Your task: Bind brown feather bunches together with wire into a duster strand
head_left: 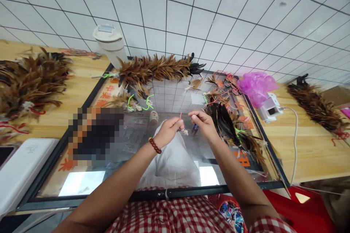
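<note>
Head view: L hand [173, 126] is over the middle of the black-framed glass panel [153, 195], thumb & fingers pinched on a short red thread [181, 115], w/ a pale frayed bit [186, 132] just below. R hand [204, 123] also over mid-panel, just beside; its thumb & index are narrow, tips close, but can't tell if anything's btwn them. 1 small blue-handled tool [195, 127] by R hand, on the panel, partly hidden.

Rest, rel. to the panel: brown feather garland [155, 69] along its far edge; black feathers [222, 122] on its R half; 2 green ties [148, 102] w/ loose feathers on its L half. White container [111, 45] at far L corner, pink bag [258, 87] at far R corner, white box [269, 109] just R of the frame. More feathers [32, 80] lie L of it on the wood table [308, 160].
</note>
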A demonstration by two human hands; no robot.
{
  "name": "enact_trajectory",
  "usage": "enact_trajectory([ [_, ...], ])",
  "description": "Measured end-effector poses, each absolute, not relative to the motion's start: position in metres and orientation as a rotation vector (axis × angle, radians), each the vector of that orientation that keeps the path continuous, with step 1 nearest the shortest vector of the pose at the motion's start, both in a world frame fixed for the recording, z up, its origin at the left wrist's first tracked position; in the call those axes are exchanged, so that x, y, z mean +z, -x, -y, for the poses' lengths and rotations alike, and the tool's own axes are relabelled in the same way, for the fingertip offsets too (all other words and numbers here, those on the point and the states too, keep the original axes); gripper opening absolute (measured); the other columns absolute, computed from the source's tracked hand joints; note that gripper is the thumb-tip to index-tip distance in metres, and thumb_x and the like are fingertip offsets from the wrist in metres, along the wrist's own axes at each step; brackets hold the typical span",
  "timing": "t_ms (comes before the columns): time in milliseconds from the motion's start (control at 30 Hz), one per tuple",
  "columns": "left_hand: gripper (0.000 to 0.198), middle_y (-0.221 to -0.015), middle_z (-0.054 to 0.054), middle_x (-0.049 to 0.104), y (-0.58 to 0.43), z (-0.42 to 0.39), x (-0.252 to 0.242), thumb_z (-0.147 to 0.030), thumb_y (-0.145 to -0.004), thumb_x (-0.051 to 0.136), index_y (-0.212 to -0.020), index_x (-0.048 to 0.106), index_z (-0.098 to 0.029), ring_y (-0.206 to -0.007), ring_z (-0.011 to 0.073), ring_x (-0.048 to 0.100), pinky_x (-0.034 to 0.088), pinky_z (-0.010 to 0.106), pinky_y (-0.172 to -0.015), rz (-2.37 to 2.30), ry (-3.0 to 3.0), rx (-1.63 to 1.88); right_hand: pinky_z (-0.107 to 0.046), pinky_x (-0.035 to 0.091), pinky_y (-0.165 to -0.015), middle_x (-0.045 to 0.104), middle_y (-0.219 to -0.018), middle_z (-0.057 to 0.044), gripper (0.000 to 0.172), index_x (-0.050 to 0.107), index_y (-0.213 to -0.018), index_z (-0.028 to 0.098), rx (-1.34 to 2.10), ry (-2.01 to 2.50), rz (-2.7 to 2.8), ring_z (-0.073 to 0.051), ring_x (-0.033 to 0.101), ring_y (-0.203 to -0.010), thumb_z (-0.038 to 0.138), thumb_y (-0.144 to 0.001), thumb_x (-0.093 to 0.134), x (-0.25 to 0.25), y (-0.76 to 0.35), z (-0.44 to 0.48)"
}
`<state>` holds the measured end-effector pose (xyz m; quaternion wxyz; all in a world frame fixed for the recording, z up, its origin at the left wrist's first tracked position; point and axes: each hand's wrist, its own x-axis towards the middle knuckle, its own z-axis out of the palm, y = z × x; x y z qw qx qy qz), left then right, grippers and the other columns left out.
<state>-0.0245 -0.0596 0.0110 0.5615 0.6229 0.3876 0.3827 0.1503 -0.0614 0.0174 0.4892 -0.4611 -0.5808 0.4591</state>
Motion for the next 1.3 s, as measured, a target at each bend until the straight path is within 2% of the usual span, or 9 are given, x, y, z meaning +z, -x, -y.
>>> enact_trajectory([
  [100, 0.04, -0.066, 0.001, 0.052, 0.024, 0.056, 0.009, -0.05, -0.082, 0.051, -0.063, 0.05, -0.016, -0.063, 0.0113, 0.048, 0.04, 0.026, -0.063, -0.913, -1.189, 0.993, -0.026, 0.047, -0.068, 0.061, -0.097, -0.004, 0.019, 0.068, -0.093, 0.022, 1.188, 1.067, 1.579, -0.012, 0.055, -0.075, 0.034, -0.079, 0.065, 0.018, -0.155, 0.061],
  [267, 0.042, -0.066, 0.001, 0.05, 0.023, 0.055, 0.013, -0.053, -0.072, 0.062, -0.059, 0.048, -0.016, -0.06, 0.0096, 0.046, 0.038, 0.024, -0.057, -0.904, -0.936, 1.047, -0.024, 0.046, -0.062, 0.057, -0.112, -0.007, 0.031, 0.062, -0.11, 0.021, 1.072, 1.052, 1.752, -0.008, 0.053, -0.067, 0.023, -0.078, 0.063, 0.013, -0.145, 0.066],
  [400, 0.044, -0.065, 0.001, 0.049, 0.024, 0.055, 0.016, -0.055, -0.069, 0.064, -0.058, 0.047, -0.016, -0.059, 0.0093, 0.043, 0.036, 0.023, -0.054, -0.886, -0.947, 1.008, -0.025, 0.046, -0.064, 0.065, -0.101, -0.006, 0.029, 0.063, -0.11, 0.022, 0.907, 1.133, 1.805, -0.011, 0.056, -0.068, 0.023, -0.082, 0.059, 0.009, -0.136, 0.068],
  [500, 0.043, -0.064, 0.0, 0.048, 0.024, 0.055, 0.016, -0.054, -0.072, 0.062, -0.059, 0.048, -0.015, -0.058, 0.0089, 0.042, 0.035, 0.024, -0.054, -0.858, -0.978, 0.989, -0.027, 0.047, -0.068, 0.068, -0.081, -0.003, 0.016, 0.069, -0.092, 0.021, 0.888, 1.162, 1.789, -0.013, 0.059, -0.07, 0.03, -0.085, 0.057, 0.011, -0.138, 0.068],
  [567, 0.043, -0.062, -0.001, 0.046, 0.025, 0.055, 0.014, -0.053, -0.073, 0.061, -0.06, 0.049, -0.015, -0.057, 0.0088, 0.041, 0.034, 0.024, -0.055, -0.837, -1.01, 0.972, -0.027, 0.046, -0.069, 0.067, -0.074, -0.002, 0.019, 0.068, -0.081, 0.021, 0.905, 1.161, 1.801, -0.014, 0.059, -0.069, 0.033, -0.087, 0.055, 0.013, -0.143, 0.067],
  [633, 0.042, -0.061, -0.001, 0.046, 0.026, 0.056, 0.012, -0.053, -0.075, 0.059, -0.06, 0.048, -0.015, -0.057, 0.0089, 0.041, 0.034, 0.024, -0.056, -0.828, -1.051, 0.958, -0.026, 0.045, -0.067, 0.064, -0.073, -0.002, 0.021, 0.065, -0.08, 0.02, 0.91, 1.154, 1.806, -0.013, 0.057, -0.067, 0.034, -0.089, 0.052, 0.017, -0.147, 0.067],
  [867, 0.042, -0.064, 0.0, 0.048, 0.029, 0.059, 0.012, -0.052, -0.084, 0.046, -0.062, 0.049, -0.016, -0.06, 0.0105, 0.043, 0.036, 0.023, -0.058, -0.81, -1.421, 0.75, -0.032, 0.045, -0.082, 0.059, -0.088, -0.005, 0.013, 0.059, -0.083, 0.02, 0.757, 1.075, 1.836, -0.016, 0.056, -0.087, 0.029, -0.089, 0.051, 0.029, -0.144, 0.072],
  [1167, 0.036, -0.068, 0.001, 0.052, 0.027, 0.062, 0.021, -0.038, -0.091, 0.04, -0.065, 0.052, -0.016, -0.066, 0.0124, 0.05, 0.041, 0.025, -0.064, -0.866, -1.807, 0.687, -0.035, 0.045, -0.083, 0.055, -0.094, -0.008, 0.011, 0.058, -0.085, 0.021, 0.531, 1.051, 1.93, -0.019, 0.054, -0.094, 0.021, -0.089, 0.048, 0.03, -0.143, 0.075],
  [1300, 0.03, -0.075, 0.003, 0.055, 0.025, 0.064, 0.022, -0.03, -0.092, 0.037, -0.069, 0.051, -0.017, -0.074, 0.0149, 0.051, 0.042, 0.029, -0.074, -0.85, -2.008, 0.674, -0.034, 0.045, -0.082, 0.054, -0.098, -0.008, 0.012, 0.059, -0.086, 0.021, 0.48, 1.029, 1.987, -0.018, 0.053, -0.093, 0.019, -0.088, 0.048, 0.026, -0.142, 0.076],
])
